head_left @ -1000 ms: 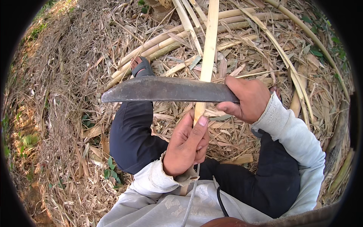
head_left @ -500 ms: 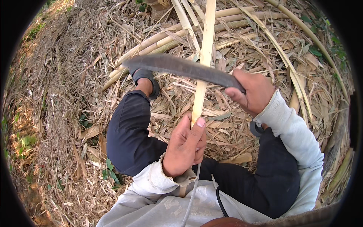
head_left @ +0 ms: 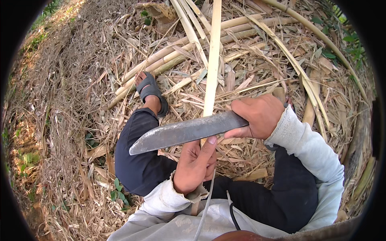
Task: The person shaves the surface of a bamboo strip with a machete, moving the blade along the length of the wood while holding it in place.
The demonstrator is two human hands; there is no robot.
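A long pale bamboo strip (head_left: 212,72) runs away from me toward the top of the view. My left hand (head_left: 196,164) pinches its near end, thumb uppermost. My right hand (head_left: 261,115) is closed round the handle of a machete (head_left: 181,131) with a broad dark-grey blade. The blade lies crosswise over the strip just beyond my left thumb, its tip pointing left above my left knee. It hides a short length of the strip; whether the edge touches the strip I cannot tell.
Bamboo poles (head_left: 161,60) lie across the ground ahead, beside a stump (head_left: 163,17). Split bamboo lengths (head_left: 295,66) and a curved pole (head_left: 321,36) lie at the right. Dry leaves and shavings (head_left: 237,154) cover the ground round my bent legs and sandalled foot (head_left: 150,90).
My right hand has drawn the machete nearer along the strip, from well beyond my left hand to just above its thumb. The blade's flat now shows more. My left hand keeps its hold.
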